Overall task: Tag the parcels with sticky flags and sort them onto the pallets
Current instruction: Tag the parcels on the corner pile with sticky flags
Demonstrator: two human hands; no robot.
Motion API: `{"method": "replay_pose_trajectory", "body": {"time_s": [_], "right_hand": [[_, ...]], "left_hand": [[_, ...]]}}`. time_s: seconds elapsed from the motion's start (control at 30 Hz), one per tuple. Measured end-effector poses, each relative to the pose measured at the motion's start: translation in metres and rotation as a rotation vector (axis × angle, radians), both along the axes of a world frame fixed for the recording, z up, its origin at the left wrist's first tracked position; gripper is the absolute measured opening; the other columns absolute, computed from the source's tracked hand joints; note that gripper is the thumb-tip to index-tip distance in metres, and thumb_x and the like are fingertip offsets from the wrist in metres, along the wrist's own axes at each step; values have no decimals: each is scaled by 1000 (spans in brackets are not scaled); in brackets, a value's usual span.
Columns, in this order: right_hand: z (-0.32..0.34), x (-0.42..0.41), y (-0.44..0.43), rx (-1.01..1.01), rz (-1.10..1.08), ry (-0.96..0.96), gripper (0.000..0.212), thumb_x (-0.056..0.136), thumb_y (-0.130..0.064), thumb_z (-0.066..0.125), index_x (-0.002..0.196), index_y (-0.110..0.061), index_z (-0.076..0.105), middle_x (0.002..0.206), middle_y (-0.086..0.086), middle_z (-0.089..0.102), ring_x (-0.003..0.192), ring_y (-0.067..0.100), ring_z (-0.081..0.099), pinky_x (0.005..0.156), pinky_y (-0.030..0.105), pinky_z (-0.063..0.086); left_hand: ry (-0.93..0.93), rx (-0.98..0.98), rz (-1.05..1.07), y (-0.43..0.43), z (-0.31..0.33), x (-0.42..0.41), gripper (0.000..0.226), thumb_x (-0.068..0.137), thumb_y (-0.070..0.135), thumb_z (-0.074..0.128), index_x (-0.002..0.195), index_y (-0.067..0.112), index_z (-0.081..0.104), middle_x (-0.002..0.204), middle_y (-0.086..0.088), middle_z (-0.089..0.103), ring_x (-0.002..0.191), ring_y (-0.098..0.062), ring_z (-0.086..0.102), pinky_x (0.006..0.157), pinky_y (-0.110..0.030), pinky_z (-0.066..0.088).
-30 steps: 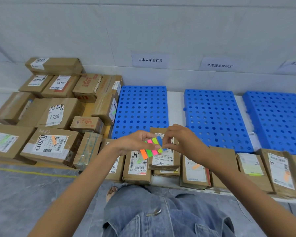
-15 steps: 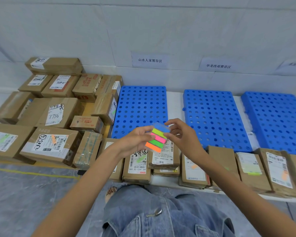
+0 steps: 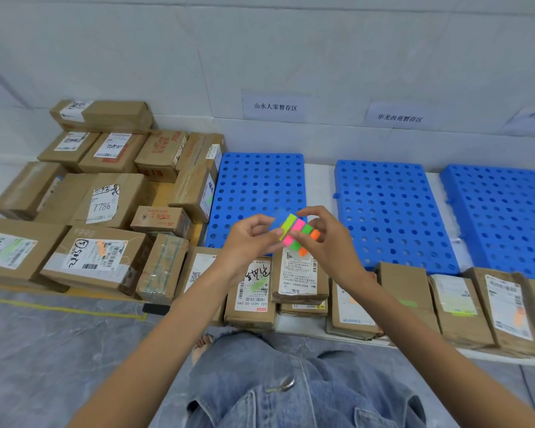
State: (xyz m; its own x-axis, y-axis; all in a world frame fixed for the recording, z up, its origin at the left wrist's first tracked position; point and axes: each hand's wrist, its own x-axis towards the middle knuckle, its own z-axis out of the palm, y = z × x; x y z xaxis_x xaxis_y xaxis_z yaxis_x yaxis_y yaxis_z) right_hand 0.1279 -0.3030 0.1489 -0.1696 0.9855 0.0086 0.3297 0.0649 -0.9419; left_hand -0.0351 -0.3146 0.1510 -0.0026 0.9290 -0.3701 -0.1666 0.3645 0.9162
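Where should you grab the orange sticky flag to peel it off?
Best pinch the orange flag by its free lower tip, from the right: it is the outermost strip on the pad, on the right hand's side, while the left hand grips the opposite edge.

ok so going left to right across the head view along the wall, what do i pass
pile of brown parcels → left blue pallet → middle blue pallet → right blue pallet. The sticky flags overlap the left pallet, so they are left out.
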Motion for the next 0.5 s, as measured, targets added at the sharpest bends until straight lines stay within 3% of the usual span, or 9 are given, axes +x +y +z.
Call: {"method": "replay_pose_trajectory", "body": {"time_s": [0.07,0.17,0.27,0.37,0.5], "right_hand": [[-1,1,-2,21,-16,45,22,86,-11,66,105,-19,57,74,6,63,59,14,63,58,25,52],[-4,5,0,107,-23,-1,20,86,-10,66,101,-23,62,76,7,63,66,18,60,65,28,53],[-9,8,2,392,35,-266,27,85,-14,67,111,-21,65,93,1,59,79,8,53,74,18,45],[-17,10,5,660,32,-570,31,87,-23,64,117,-15,64,115,5,58,105,18,48,85,32,43],[-19,11,7,737,11,-681,38,90,-35,49,118,-14,63,119,7,59,115,25,46,90,42,45]], "left_hand": [[-67,-42,9,-1,2,0,15,88,2,62,91,10,50,93,-8,68,80,-23,71,87,-30,55],[-88,-80,-133,-5,5,0,18,91,4,58,108,5,52,103,-17,70,91,-28,71,88,-33,55],[-84,-49,-153,-8,5,1,28,92,4,57,119,7,56,107,-15,70,93,-28,70,83,-31,57],[-90,-24,-104,-9,4,0,27,91,3,57,118,5,59,107,-15,70,92,-28,71,80,-29,58],[-77,-4,-101,-11,3,-2,24,91,3,58,114,7,61,105,-13,71,90,-26,71,77,-26,58]]}}
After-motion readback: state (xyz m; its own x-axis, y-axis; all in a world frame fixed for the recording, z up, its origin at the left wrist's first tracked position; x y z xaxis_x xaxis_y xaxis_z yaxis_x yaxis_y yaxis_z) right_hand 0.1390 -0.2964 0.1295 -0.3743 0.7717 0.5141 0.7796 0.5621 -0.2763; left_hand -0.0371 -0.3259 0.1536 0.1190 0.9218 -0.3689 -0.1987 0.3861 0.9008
